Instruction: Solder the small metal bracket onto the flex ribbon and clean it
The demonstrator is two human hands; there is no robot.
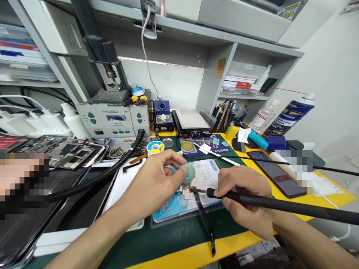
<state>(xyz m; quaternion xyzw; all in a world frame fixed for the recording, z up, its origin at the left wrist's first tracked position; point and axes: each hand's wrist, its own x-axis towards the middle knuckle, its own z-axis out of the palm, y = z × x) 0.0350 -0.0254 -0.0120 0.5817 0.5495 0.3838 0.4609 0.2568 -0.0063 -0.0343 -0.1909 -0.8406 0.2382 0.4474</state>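
My left hand [158, 179] pinches a small, round, translucent green spool [188, 173] between thumb and fingers, above a blue and white printed packet [207, 172]. My right hand [245, 198] is closed around the black handle of a soldering iron [260, 201]. The iron's thin tip points left, at the upper end of a black flex cable [204, 215]. Whether tip and cable touch is too small to tell. From the packet the cable runs down over the green mat [171, 239] to the yellow table edge. A small copper-coloured piece lies by the tip, partly under the spool.
Behind stand a rework station [112, 119], a soldering station [163, 116] and a hot plate [193, 121]. A solder reel [155, 147] sits near my left hand. Opened phones and a thick black hose [109, 172] lie left. A phone [276, 173] and a spray can [290, 116] are right.
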